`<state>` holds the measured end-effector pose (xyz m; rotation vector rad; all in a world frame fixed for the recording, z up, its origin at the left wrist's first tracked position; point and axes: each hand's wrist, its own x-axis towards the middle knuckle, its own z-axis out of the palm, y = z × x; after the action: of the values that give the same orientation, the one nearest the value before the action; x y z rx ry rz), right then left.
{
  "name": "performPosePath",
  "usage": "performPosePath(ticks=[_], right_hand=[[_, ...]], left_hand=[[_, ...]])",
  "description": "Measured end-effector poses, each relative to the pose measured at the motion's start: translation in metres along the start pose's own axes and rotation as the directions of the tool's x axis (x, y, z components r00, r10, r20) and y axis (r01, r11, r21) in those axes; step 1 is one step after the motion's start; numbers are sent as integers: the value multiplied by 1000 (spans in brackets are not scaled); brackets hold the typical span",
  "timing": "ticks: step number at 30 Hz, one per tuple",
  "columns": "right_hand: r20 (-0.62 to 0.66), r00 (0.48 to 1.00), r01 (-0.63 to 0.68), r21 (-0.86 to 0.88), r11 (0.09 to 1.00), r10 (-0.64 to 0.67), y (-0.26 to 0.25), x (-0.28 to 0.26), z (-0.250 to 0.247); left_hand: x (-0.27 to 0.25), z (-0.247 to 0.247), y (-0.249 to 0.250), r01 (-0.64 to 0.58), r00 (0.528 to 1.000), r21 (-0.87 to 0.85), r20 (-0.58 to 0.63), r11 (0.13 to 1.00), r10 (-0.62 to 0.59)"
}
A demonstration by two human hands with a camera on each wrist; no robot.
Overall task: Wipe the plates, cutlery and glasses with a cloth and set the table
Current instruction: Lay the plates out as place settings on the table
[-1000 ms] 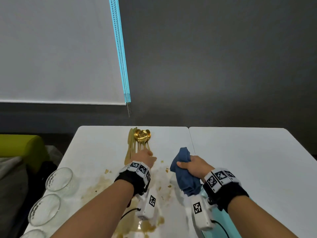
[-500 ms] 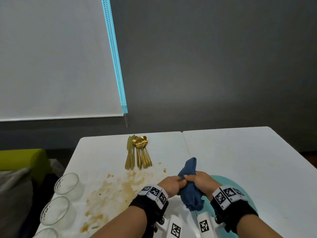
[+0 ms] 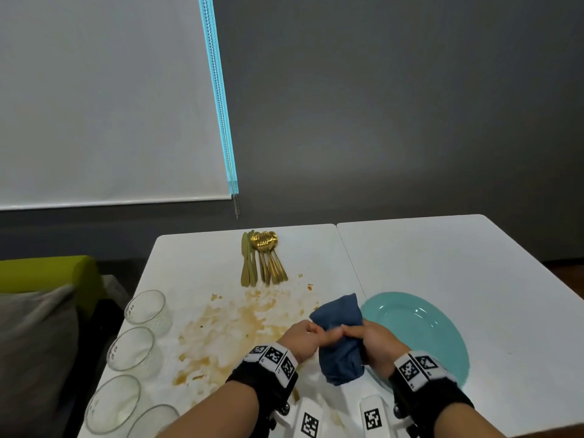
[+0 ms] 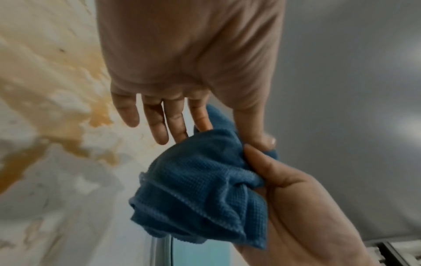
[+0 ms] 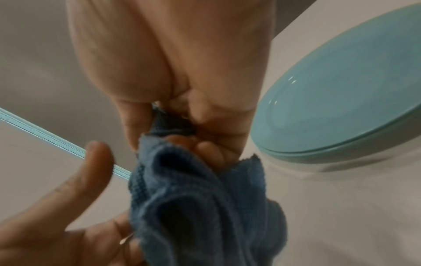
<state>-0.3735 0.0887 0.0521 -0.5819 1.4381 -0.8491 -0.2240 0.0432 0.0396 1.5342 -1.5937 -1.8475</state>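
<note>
A crumpled blue cloth (image 3: 341, 343) hangs between both hands above the table's near edge. My right hand (image 3: 354, 335) grips its middle in a fist, the fingers curled round it in the right wrist view (image 5: 170, 142). My left hand (image 3: 311, 331) pinches the cloth's upper edge (image 4: 205, 180) between thumb and forefinger (image 4: 234, 135), its other fingers straight. A teal plate (image 3: 420, 327) lies just right of the hands. Gold cutlery (image 3: 262, 257) lies bundled at the far edge. Several clear glasses (image 3: 145, 308) stand along the left edge.
A brown smeared spill (image 3: 234, 327) covers the left white table (image 3: 196, 257) in front of the hands. A second white table (image 3: 458, 263) adjoins on the right. A green seat (image 3: 47, 273) and a grey cushion stand left of the table.
My left hand has left the gold cutlery and come back to the cloth, which it now pinches. The right hand has kept its hold and drawn nearer; the plate has come into view.
</note>
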Motion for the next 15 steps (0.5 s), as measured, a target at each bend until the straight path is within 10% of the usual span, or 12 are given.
performPosePath(ticks=[7,15], right_hand=[[69,997,16,53,998,-20,9,-24,3],[-131,991,-17,-281,960,-21,12,-36,0]], left_hand=[[-16,7,-2,-43,998,-238,-51,970,32],[-27,7,4,-176,975,-79,-148,981,163]])
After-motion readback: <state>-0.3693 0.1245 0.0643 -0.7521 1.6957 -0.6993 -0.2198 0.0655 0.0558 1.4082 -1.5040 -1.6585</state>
